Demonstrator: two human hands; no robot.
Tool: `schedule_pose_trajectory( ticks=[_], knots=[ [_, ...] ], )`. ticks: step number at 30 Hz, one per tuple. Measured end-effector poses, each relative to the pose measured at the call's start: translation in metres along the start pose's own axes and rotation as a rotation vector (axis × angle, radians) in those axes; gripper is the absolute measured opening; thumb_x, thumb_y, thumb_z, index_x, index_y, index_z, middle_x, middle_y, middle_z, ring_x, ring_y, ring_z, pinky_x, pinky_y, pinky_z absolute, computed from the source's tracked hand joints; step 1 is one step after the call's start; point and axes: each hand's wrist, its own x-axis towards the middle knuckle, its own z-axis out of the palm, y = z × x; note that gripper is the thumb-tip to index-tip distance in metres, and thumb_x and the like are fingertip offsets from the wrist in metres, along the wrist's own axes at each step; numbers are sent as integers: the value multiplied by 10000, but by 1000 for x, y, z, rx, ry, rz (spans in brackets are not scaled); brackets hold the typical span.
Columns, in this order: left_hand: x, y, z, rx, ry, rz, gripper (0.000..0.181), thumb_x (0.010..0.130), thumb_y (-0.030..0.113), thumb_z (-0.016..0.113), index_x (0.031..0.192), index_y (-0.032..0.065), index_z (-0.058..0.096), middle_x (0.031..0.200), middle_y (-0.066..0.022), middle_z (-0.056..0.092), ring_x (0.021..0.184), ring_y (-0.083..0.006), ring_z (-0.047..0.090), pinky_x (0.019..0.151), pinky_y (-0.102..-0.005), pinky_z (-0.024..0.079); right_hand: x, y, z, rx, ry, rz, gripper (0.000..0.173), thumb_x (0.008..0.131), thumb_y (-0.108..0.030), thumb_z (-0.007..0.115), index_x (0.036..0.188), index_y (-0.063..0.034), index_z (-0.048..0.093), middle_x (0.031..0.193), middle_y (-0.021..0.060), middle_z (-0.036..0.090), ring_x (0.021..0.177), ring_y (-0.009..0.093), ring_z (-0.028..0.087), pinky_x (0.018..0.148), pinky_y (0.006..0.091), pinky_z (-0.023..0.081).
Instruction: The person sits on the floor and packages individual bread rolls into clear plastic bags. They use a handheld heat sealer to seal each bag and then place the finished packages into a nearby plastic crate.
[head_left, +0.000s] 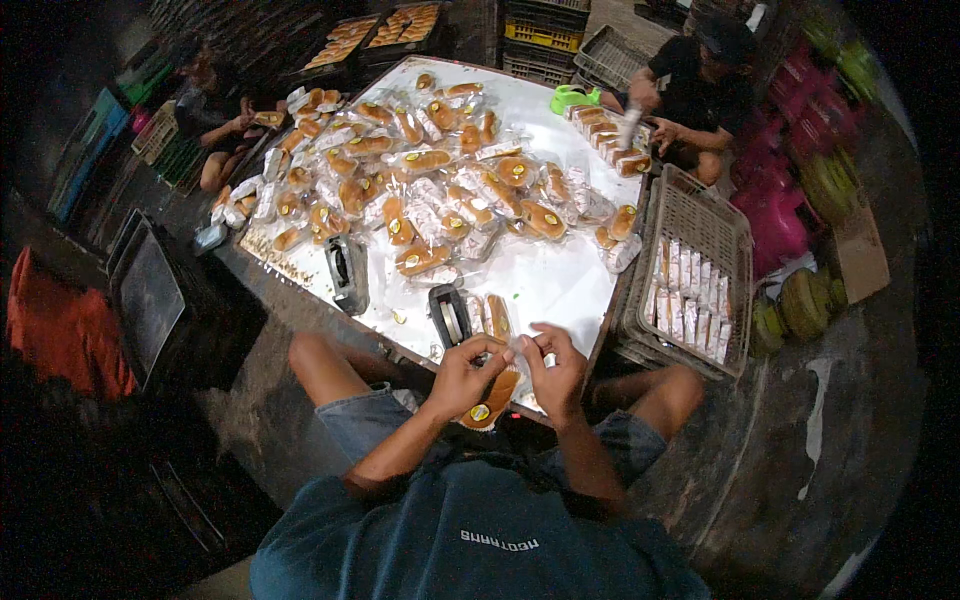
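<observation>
A bread roll in a clear plastic wrapper, with a yellow round sticker at its near end, hangs at the table's front edge below my fingers. My left hand pinches the gathered end of that wrapper between thumb and forefinger. Facing it, my right hand grips the same end, its other fingers loosely raised. Just beyond my hands lies another wrapped roll, beside a black tape dispenser. Farther left stands a second tape dispenser.
Many wrapped rolls are heaped over the white table. To the right, a plastic crate holds rows of packed rolls. One co-worker handles lined-up rolls at the far right; another person sits far left. Black trays stand left.
</observation>
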Motion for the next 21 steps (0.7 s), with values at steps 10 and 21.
schedule_pose_trajectory(
  ticks=[10, 21],
  knots=[
    [1, -16, -9, -140, -6, -154, 201, 961, 200, 665, 995, 2, 661, 973, -62, 603, 937, -155, 573, 848, -293, 458, 5, -1, 5, -217, -97, -331, 82, 842, -87, 741, 908, -50, 708, 773, 96, 609, 711, 256, 608, 660, 327, 497],
    [-39, -51, 13, -402, 305, 45, 288, 890, 104, 690, 1105, 19, 518, 1042, -93, 514, 977, -192, 531, 889, -320, 442, -62, 76, 51, 859, -609, 692, 463, 959, -395, 614, 1316, -121, 506, 1252, 19, 522, 1202, 161, 478, 1055, 342, 348]
  ],
)
